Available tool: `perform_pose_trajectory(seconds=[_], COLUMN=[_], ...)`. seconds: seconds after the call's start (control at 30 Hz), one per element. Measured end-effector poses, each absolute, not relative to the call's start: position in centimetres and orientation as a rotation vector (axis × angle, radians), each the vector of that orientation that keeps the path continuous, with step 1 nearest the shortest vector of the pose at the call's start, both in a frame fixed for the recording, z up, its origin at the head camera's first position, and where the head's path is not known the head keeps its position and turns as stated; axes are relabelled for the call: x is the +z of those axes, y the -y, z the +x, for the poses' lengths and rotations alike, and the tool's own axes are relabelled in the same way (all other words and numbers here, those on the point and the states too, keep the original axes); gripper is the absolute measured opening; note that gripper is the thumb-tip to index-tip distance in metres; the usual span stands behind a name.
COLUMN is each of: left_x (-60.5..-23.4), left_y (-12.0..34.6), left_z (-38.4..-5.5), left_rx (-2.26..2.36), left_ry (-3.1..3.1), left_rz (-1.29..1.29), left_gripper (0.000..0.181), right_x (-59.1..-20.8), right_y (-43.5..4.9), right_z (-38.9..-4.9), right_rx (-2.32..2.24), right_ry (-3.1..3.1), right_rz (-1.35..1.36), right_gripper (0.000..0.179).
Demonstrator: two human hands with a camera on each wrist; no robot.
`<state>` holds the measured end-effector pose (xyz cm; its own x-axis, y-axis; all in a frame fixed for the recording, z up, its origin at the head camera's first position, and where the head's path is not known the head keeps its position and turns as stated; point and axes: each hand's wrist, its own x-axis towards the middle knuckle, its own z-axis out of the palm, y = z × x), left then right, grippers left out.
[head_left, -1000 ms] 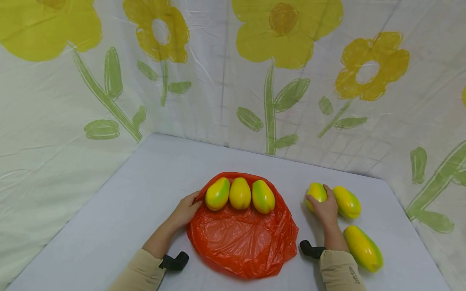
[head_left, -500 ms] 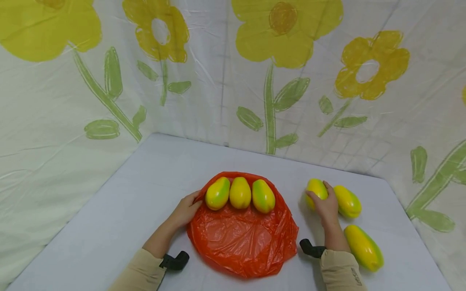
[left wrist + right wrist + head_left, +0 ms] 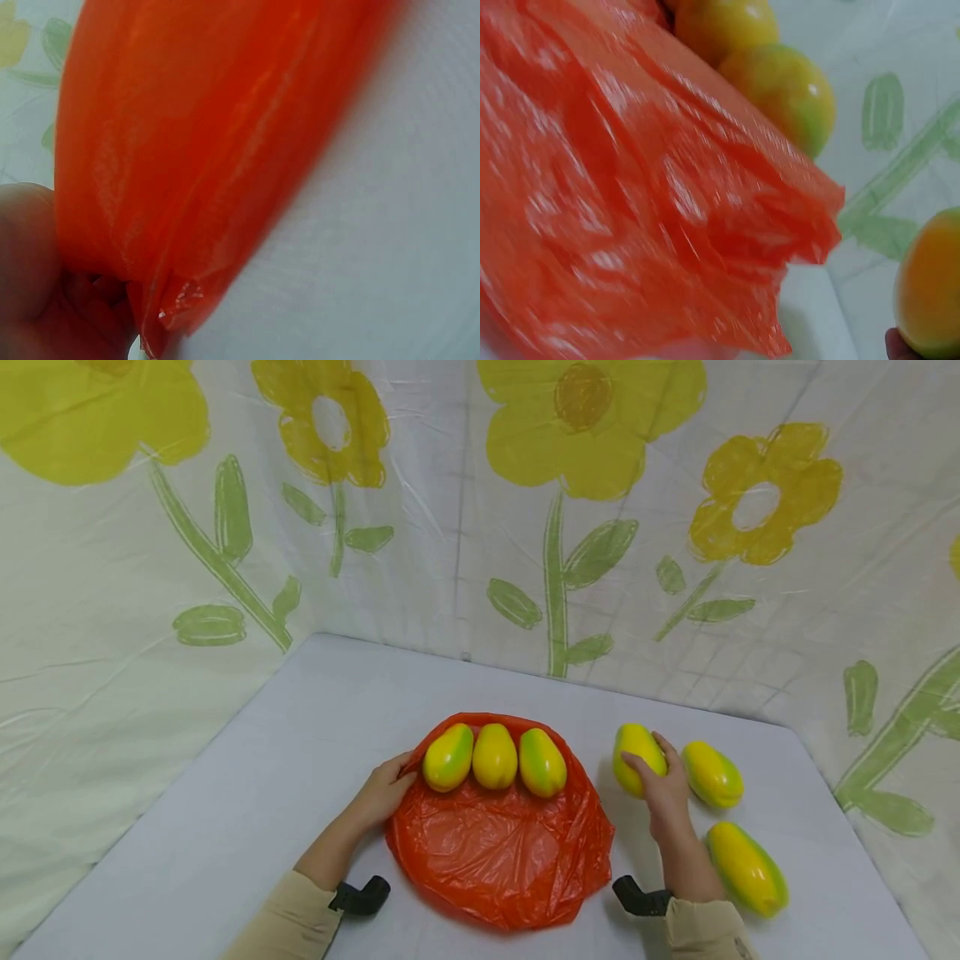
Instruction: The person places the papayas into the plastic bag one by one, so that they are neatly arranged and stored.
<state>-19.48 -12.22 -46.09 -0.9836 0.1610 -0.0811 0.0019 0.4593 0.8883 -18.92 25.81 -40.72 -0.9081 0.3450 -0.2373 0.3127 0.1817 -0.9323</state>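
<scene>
A red plastic bag [image 3: 495, 860] lies open and spread out in the middle of the table. Three yellow-green papayas [image 3: 495, 758] sit in a row at its far side. My left hand [image 3: 384, 793] grips the bag's left rim; the left wrist view shows the red plastic [image 3: 172, 150] running from that hand. To the right of the bag, my right hand [image 3: 666, 787] holds another papaya [image 3: 633, 750], with thumb and fingers round it. The held papaya [image 3: 934, 292] shows at the right edge of the right wrist view, beside a fingertip.
Two more papayas lie on the table right of my right hand: one papaya [image 3: 714, 775] farther back, one papaya [image 3: 748, 870] nearer. A white table [image 3: 300, 727] meets a flower-printed curtain [image 3: 450, 543] behind and at the sides. Black camera mounts [image 3: 362, 897] sit on both wrists.
My right hand has lifted its papaya and carried it a little left, away from the papaya beside it and toward the bag. My left hand and the bag have stayed put.
</scene>
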Motion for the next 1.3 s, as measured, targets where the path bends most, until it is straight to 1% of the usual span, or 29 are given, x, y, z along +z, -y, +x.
perform_pose_trajectory(seconds=[0.33,0.5,0.6,0.97,1.3], left_x=[-46.1,-46.1,-46.1,-46.1,-45.9], left_y=[12.2,12.3,12.2,12.3,12.2], left_z=[-19.5,-19.5,-19.6,-19.5,-19.5], left_rx=[1.553,1.548,1.554,1.550,1.554], left_ry=[-2.541,-2.548,-2.538,-2.540,-2.529], left_rz=[0.143,0.154,0.143,0.149,0.130], left_gripper=[0.043,0.042,0.043,0.042,0.042], right_x=[-40.0,-39.2,-38.9,-39.4,-40.1], right_y=[-23.0,-20.9,-19.4,-14.3,-10.0], right_z=[-17.4,-16.3,-15.6,-13.8,-12.4], right_rx=[2.073,2.236,2.297,2.410,2.597], right_ry=[2.300,2.216,2.197,2.083,2.011], right_rz=[-0.598,-0.529,-0.496,-0.321,-0.258], right_gripper=[0.071,0.066,0.067,0.065,0.064])
